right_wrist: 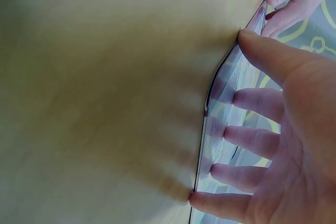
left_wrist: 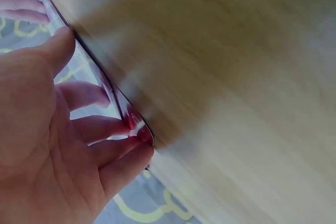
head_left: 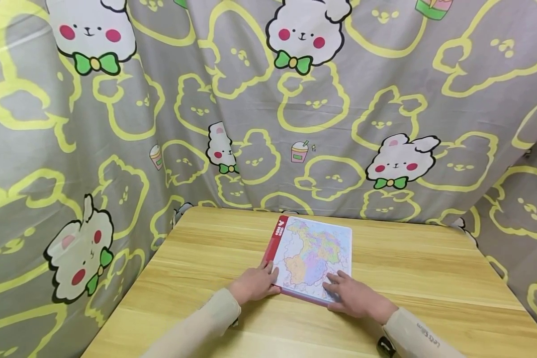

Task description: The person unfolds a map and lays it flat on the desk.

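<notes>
Both Hands Rest on a Map-Printed Case Near the Table's Back Edge

A flat, glossy map-printed case (head_left: 311, 248) lies on a wood-grain tabletop (head_left: 197, 268), its far edge just beside the table's back edge and its near edge toward the person. A red strip (head_left: 276, 243) with white lettering runs down its left side. The map shows patches of orange, lilac, green and pink on a pale ground.

The left hand (head_left: 254, 284) is at the near left corner, fingers loosely extended onto the red side and thumb by the near edge; it touches the case without curling round it. The right hand (head_left: 354, 296) is at the near right corner, fingers spread and fairly straight over the map, thumb at the near edge. The right wrist view shows those fingertips against the shiny surface, the lowest reaching the case's border.

Wood stretches well out to the left and right of the case, and more lies between the forearms. Behind the back edge, little room separates the case from a grey curtain (head_left: 317, 171) printed with white rabbits and yellow outlines. Pale sleeves (head_left: 217, 311) cover both forearms; the right one carries lettering.
</notes>
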Demonstrator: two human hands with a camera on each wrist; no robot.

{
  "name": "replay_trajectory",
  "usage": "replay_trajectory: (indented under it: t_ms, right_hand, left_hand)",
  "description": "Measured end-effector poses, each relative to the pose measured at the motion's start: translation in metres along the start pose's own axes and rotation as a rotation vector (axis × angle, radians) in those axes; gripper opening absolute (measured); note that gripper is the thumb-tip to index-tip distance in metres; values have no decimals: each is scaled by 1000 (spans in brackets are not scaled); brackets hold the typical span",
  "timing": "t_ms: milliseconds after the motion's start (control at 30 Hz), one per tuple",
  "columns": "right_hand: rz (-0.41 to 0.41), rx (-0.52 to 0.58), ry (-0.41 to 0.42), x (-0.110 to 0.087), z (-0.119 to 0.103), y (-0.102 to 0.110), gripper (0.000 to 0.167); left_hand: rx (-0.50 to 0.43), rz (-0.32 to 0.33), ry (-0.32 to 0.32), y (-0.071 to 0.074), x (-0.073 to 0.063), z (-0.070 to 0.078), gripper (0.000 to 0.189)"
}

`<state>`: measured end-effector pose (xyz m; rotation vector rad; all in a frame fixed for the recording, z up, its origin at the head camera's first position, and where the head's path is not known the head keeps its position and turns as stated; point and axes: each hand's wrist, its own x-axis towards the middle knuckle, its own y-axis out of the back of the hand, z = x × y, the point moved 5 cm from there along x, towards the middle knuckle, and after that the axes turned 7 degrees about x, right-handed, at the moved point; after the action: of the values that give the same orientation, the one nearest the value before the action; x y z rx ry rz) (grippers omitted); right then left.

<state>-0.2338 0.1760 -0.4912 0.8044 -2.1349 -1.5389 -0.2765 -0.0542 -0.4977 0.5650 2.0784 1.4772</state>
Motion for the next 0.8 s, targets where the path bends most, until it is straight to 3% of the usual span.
replay_trajectory:
  t_ms: [500, 800]
  right_hand:
    - [16, 11, -41, 10, 19, 1, 57]
    - [19, 30, -62, 15, 28, 6, 58]
  left_hand:
    - [-35, 31, 34, 1, 6, 5, 60]
    - [-22, 10, 22, 2, 12, 6, 58]
